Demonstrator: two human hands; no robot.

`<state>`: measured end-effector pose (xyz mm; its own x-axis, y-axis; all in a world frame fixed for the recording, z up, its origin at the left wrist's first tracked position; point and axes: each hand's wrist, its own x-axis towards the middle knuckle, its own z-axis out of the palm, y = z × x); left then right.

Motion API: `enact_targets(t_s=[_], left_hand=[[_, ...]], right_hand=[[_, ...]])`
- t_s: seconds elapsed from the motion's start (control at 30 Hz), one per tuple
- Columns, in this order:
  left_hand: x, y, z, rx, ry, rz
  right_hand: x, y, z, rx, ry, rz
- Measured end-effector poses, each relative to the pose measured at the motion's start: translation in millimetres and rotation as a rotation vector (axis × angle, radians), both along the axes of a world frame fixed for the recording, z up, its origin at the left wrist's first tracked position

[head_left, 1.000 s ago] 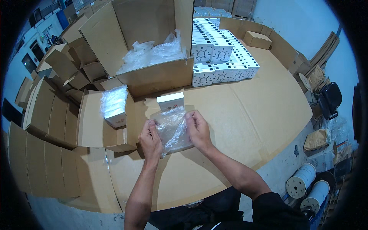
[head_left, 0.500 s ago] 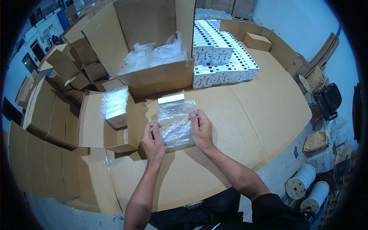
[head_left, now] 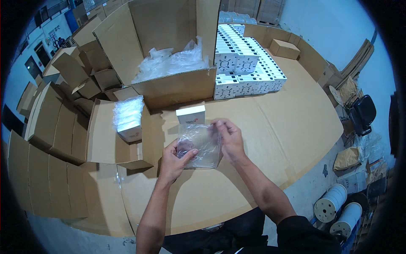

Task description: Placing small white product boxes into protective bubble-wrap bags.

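Observation:
A clear plastic bag (head_left: 202, 146) is stretched between my two hands above the cardboard-covered table. My left hand (head_left: 174, 160) grips its left side, with the thumb lying across the front of the film. At the upper right corner, my right hand (head_left: 230, 139) pinches the bag's edge between thumb and fingers. Just beyond the bag stands a small white box (head_left: 190, 114), its lower part hidden behind the film. To the left, an open cardboard carton (head_left: 100, 135) holds white boxes in clear wrapping (head_left: 128, 114).
A large open carton (head_left: 173, 89) with crumpled clear bags (head_left: 171, 62) stands at the back. Stacked white patterned boxes (head_left: 249, 82) sit to its right, with a small brown box (head_left: 284, 48) farther off. Cable spools (head_left: 330, 202) stand on the floor at right.
The bag has come down and toward me, uncovering more of the white box. My left thumb now lies over the film, and my right hand has shifted slightly right.

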<state>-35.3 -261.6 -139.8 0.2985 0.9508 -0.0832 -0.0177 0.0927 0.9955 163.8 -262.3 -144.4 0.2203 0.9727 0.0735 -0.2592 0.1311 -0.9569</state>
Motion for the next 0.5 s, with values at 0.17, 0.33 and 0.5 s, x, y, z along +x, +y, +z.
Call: enact_targets(t_s=[0.17,0.33,0.5], left_hand=[[2.9,-0.9,3.8,0.055,0.049,-0.003],[2.4,-1.1,1.6,0.079,0.043,-0.002],[3.8,0.7,-0.4,0.097,0.041,-0.005]], right_hand=[[20.3,-1.6,14.9,0.311,-0.396,-0.174],[9.1,-9.7,31.6,0.419,-0.834,-0.155],[10.2,-7.1,24.7,0.444,-0.873,-0.156]])
